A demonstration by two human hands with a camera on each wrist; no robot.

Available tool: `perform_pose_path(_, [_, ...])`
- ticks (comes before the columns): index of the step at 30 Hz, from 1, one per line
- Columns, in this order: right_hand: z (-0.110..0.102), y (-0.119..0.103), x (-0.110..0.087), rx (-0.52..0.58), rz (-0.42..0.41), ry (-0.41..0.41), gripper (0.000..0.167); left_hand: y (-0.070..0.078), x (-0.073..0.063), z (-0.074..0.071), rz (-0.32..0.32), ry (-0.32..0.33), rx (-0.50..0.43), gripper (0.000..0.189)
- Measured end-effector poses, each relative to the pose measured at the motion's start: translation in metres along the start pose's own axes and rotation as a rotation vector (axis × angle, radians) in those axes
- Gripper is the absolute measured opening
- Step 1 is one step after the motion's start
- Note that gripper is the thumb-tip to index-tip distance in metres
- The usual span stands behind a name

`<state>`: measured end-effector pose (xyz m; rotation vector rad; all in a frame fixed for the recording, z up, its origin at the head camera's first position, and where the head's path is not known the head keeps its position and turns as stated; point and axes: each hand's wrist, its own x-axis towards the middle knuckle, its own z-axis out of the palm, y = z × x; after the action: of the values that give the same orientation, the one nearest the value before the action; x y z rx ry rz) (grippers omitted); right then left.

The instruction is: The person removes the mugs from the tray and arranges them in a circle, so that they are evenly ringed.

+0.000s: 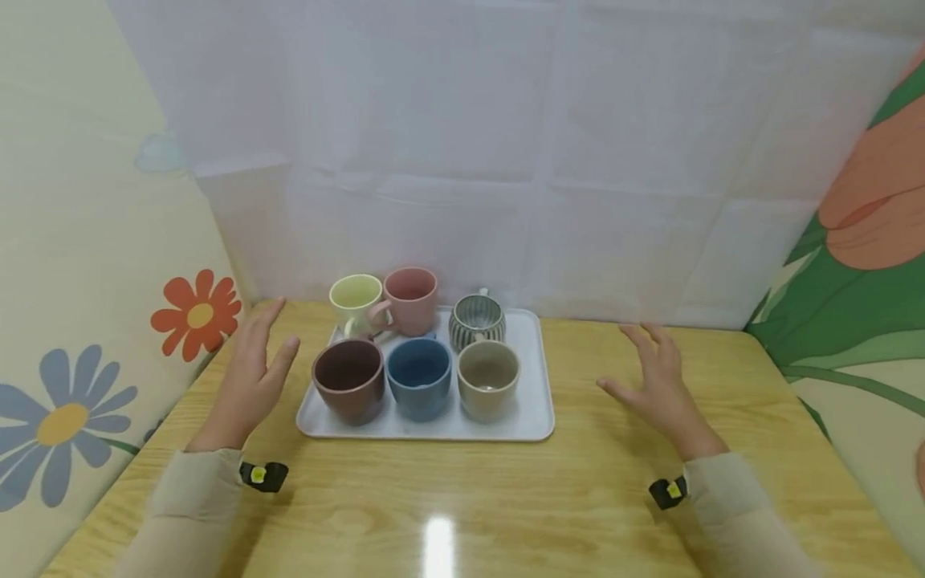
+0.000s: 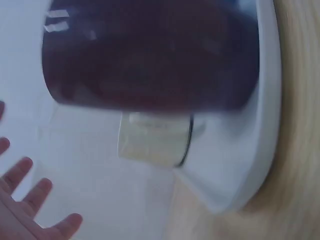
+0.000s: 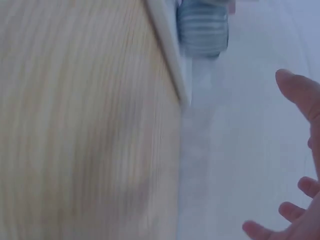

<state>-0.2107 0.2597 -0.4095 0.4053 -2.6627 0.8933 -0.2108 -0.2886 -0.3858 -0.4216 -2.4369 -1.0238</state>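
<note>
A white tray (image 1: 531, 401) carries several mugs. Along its front stand a brown mug (image 1: 350, 397), a blue mug (image 1: 419, 393) and a beige mug (image 1: 487, 393). Behind them are a pale yellow mug (image 1: 356, 301), a pink mug (image 1: 412, 309) and a striped grey mug (image 1: 473, 325). My left hand (image 1: 253, 377) hovers just left of the tray, fingers spread, nearest the brown mug. To the right of the tray, apart from it, my right hand (image 1: 661, 385) is held with fingers spread. Neither hand holds anything. In the left wrist view the brown mug (image 2: 150, 55) partly hides the yellow mug (image 2: 155, 140).
The tray stands on a wooden table (image 1: 520, 506) near its back edge. A white sheet (image 1: 433, 144) hangs behind. Flower-patterned panels flank the table at left (image 1: 79, 265) and right (image 1: 853, 337).
</note>
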Motion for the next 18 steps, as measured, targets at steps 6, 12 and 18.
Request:
perform_pose_path(6, [0.029, -0.032, -0.003, 0.273, -0.054, 0.003, 0.082, 0.002, -0.026, 0.008, -0.238, -0.030, -0.193, 0.062])
perform_pose_path(12, [0.057, -0.057, -0.001, 0.473, -0.015, -0.066, 0.084, -0.008, -0.038, 0.019, -0.358, -0.088, -0.191, 0.054])
perform_pose_path(18, [0.085, -0.072, 0.004, 0.634, 0.049, -0.144, 0.088, -0.015, -0.043, 0.023, -0.506, -0.224, -0.219, 0.056])
